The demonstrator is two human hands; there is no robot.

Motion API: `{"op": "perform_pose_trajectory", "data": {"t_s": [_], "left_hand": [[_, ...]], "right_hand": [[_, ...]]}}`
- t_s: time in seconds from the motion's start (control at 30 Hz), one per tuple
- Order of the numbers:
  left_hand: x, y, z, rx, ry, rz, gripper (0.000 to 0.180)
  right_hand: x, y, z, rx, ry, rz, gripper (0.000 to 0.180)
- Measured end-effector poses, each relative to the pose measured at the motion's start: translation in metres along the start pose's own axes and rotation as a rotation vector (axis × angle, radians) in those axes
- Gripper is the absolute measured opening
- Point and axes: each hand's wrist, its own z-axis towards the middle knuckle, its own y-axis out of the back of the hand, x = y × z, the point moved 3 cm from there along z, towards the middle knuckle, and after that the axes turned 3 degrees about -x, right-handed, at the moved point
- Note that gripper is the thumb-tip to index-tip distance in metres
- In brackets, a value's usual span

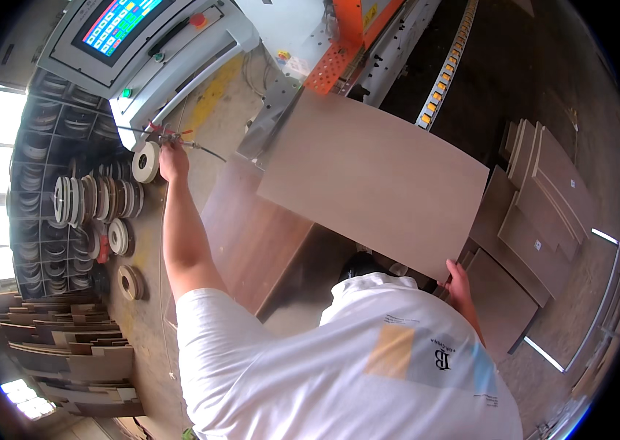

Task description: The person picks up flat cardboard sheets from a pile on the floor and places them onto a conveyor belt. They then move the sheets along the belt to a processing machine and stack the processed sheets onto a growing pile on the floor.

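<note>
My right hand (460, 284) grips the near right corner of a large light-brown rectangular panel (368, 180), held flat in front of my chest. My left arm is stretched out to the left. At its end, my left hand (173, 161) is closed around a thin metal tool with red parts (172, 136), which has a thin rod or hose running off to the right. The tool sits just below the machine's control console and next to a white roll of edge tape (146, 162). My white shirt fills the lower part of the view.
A grey control console with a coloured screen (116, 26) stands at the upper left, with an orange machine part (345, 33) beside it. Several tape rolls (97, 199) hang at the left. A dark brown board (248, 235) lies below the panel. Cut boards are stacked at the right (544, 213) and lower left (68, 352).
</note>
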Motion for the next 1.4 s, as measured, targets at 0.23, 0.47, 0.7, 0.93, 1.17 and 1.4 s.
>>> {"op": "perform_pose_trajectory", "data": {"t_s": [0.23,0.47,0.7,0.93,1.17,1.4], "left_hand": [[0.0,0.001,0.011,0.026,0.123,-0.04,0.045],[0.029,-0.044,0.044,0.097,0.047,-0.111,0.039],[0.006,-0.009,0.013,-0.293,-0.139,-0.291,0.031],[-0.076,0.09,-0.065,-0.035,-0.262,-1.177,0.029],[-0.092,0.067,-0.201,0.684,-0.484,0.342,0.048],[-0.037,-0.027,-0.288,0.718,-0.04,-0.127,0.051]], "right_hand": [[0.013,-0.004,-0.01,0.016,0.002,-0.095,0.035],[-0.004,0.014,-0.008,0.021,-0.016,-0.126,0.031],[-0.006,0.005,-0.012,0.026,-0.006,-0.051,0.032],[-0.004,0.005,-0.009,-0.03,-0.013,-0.07,0.039],[0.011,-0.003,-0.016,-0.04,0.034,-0.011,0.048],[-0.001,0.0,-0.019,0.026,0.035,0.126,0.045]]}}
